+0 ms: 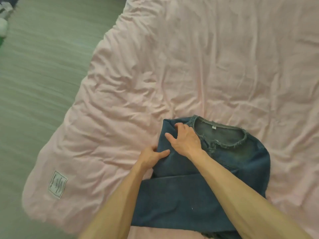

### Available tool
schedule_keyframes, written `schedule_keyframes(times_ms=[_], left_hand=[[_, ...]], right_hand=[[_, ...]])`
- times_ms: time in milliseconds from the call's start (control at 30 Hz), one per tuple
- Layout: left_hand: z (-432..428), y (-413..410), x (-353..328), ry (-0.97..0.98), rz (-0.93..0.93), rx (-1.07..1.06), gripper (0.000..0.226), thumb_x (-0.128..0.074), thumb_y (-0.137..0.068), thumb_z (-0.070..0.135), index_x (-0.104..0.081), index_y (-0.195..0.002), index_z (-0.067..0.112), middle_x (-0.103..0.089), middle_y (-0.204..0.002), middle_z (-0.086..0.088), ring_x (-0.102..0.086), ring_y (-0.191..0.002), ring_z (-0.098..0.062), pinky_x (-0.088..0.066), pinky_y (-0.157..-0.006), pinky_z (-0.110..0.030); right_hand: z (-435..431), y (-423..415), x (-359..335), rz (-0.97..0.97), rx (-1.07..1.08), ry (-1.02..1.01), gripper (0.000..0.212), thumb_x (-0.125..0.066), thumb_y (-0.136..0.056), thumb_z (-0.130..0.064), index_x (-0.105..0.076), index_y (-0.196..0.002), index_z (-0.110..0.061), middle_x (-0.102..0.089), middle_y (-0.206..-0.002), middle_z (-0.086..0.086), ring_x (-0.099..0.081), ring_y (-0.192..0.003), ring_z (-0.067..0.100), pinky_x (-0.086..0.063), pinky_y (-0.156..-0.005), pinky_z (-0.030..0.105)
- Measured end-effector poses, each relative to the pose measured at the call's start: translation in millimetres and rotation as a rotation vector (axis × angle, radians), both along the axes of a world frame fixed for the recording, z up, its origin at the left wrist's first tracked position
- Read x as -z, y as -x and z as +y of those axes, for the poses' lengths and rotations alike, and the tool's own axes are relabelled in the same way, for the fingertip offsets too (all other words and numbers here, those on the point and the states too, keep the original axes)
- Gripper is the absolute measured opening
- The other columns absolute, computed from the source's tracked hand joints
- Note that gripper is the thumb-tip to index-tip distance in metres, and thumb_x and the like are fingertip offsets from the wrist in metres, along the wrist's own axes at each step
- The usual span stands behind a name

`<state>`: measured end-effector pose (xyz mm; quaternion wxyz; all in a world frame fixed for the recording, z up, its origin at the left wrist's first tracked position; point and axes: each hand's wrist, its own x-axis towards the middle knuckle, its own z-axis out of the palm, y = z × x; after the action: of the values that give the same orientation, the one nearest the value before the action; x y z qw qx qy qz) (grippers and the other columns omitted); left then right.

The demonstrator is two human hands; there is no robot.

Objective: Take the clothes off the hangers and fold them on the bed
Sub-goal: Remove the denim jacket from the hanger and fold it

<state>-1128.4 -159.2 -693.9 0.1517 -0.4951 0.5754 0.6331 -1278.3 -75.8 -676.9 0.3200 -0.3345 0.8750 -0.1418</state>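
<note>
While the blue denim top point(172, 195) with its frayed round neckline is lying flat on the crumpled pink duvet point(189, 66) of the bed, close to the person's side of it, the folding step is going on: no hanger is showing, and the garment's left side is already lying turned in over the middle. The left hand point(151, 156) is pinching the edge of that folded panel, thumb on top and fingers point(154, 149) curled at its edge, while the right hand point(185, 140) is reaching across, its bent fingers point(179, 125) gripping the fabric just beside the neckline. Judging by this, the fold is being set and straightened. The next move is probably calling for the opposite side, lying loose at the right, to be brought in to match, edges kept even, before the length is doubled up. A grey-green striped sheet point(34, 83) is showing beyond the duvet.
</note>
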Motion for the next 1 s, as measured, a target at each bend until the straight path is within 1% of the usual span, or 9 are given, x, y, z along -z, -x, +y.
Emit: schedule_keyframes(times_ms=[133, 300, 400, 467, 600, 733, 833, 900, 1000], left_hand=[[-15.8, -14.1, 15.4, 0.035, 0.014, 0.029, 0.036, -0.078, -0.078, 0.045, -0.068, -0.098, 0.017, -0.077, -0.093, -0.002, -0.074, -0.086, -0.019, -0.059, -0.082, -0.046], [-15.9, -25.9, 30.4, 0.200, -0.047, -0.028, 0.022, -0.072, -0.087, 0.040, -0.066, -0.094, 0.020, -0.074, -0.087, 0.002, -0.070, -0.085, -0.015, -0.056, -0.084, -0.043], [-5.5, -23.1, 29.4, 0.256, -0.066, -0.063, 0.021, -0.067, -0.089, 0.043, -0.063, -0.094, 0.023, -0.071, -0.086, 0.005, -0.067, -0.086, -0.018, -0.055, -0.083, -0.043], [6.1, -14.8, 24.3, 0.397, -0.118, -0.003, 0.025, -0.058, -0.094, 0.043, -0.058, -0.110, 0.024, -0.068, -0.102, 0.004, -0.064, -0.098, -0.023, -0.052, -0.085, -0.041], [52.2, -0.7, 13.6, 0.863, -0.136, 0.052, 0.059, -0.051, -0.095, 0.035, -0.035, -0.150, 0.023, -0.045, -0.148, -0.012, -0.047, -0.131, -0.032, -0.039, -0.105, -0.050], [103.2, 3.6, 11.0, 1.070, 0.075, 0.530, 0.066, -0.037, -0.098, 0.050, -0.017, -0.159, 0.034, -0.006, -0.168, -0.004, -0.006, -0.154, -0.024, -0.001, -0.120, -0.056], [144.5, 0.5, 10.0, 1.024, 0.169, 0.776, 0.065, -0.036, -0.099, 0.057, -0.020, -0.158, 0.035, -0.006, -0.168, -0.001, -0.005, -0.155, -0.025, -0.003, -0.118, -0.058], [178.6, -0.7, 8.0, 0.968, 0.170, 0.857, 0.066, -0.033, -0.099, 0.063, -0.021, -0.158, 0.037, -0.007, -0.167, -0.001, -0.008, -0.154, -0.027, -0.003, -0.117, -0.058], [231.7, 0.2, 4.8, 0.929, 0.181, 0.908, 0.074, -0.032, -0.094, 0.073, -0.018, -0.158, 0.039, -0.003, -0.168, -0.003, 0.000, -0.155, -0.028, 0.002, -0.118, -0.057]], right_hand=[[-32.9, 20.9, 21.8, -0.108, -0.028, -0.122, 0.035, -0.054, -0.095, -0.052, -0.058, -0.113, -0.023, -0.063, -0.120, 0.005, -0.054, -0.117, 0.027, -0.048, -0.091, 0.043], [-25.4, 14.9, 24.1, -0.118, 0.161, 0.132, 0.021, -0.057, -0.097, -0.041, -0.064, -0.097, -0.022, -0.065, -0.095, -0.006, -0.060, -0.097, 0.018, -0.046, -0.083, 0.033], [6.8, 5.4, 21.4, 0.306, 0.006, 0.256, 0.034, -0.057, -0.096, -0.040, -0.062, -0.119, -0.015, -0.061, -0.124, 0.001, -0.052, -0.117, 0.024, -0.044, -0.097, 0.039], [37.3, 2.0, 21.3, 0.435, -0.201, 0.253, 0.050, -0.054, -0.097, -0.043, -0.054, -0.138, -0.014, -0.047, -0.148, 0.007, -0.041, -0.138, 0.026, -0.035, -0.108, 0.042], [95.9, 24.7, 35.9, 0.541, -0.588, -0.142, 0.059, -0.021, -0.104, -0.047, -0.022, -0.159, -0.025, -0.002, -0.168, 0.003, 0.001, -0.155, 0.021, -0.002, -0.123, 0.052], [110.0, 95.9, 32.4, 0.509, -0.289, -0.498, 0.058, -0.014, -0.104, -0.046, 0.015, -0.154, -0.042, 0.020, -0.165, 0.007, 0.026, -0.150, 0.028, 0.011, -0.117, 0.060], [120.0, 99.2, 26.7, 0.499, -0.226, -0.365, 0.063, -0.030, -0.102, -0.043, -0.004, -0.159, -0.036, 0.001, -0.168, 0.009, 0.008, -0.153, 0.029, -0.002, -0.122, 0.054], [138.6, 90.8, 22.2, 0.421, 0.028, -0.214, 0.065, -0.038, -0.099, -0.046, -0.023, -0.157, -0.020, -0.016, -0.165, 0.012, -0.009, -0.152, 0.030, -0.012, -0.122, 0.049], [178.1, 88.5, 16.5, 0.281, 0.391, -0.104, 0.072, -0.046, -0.095, -0.050, -0.028, -0.153, -0.010, -0.024, -0.159, 0.017, -0.018, -0.147, 0.034, -0.017, -0.121, 0.047]])
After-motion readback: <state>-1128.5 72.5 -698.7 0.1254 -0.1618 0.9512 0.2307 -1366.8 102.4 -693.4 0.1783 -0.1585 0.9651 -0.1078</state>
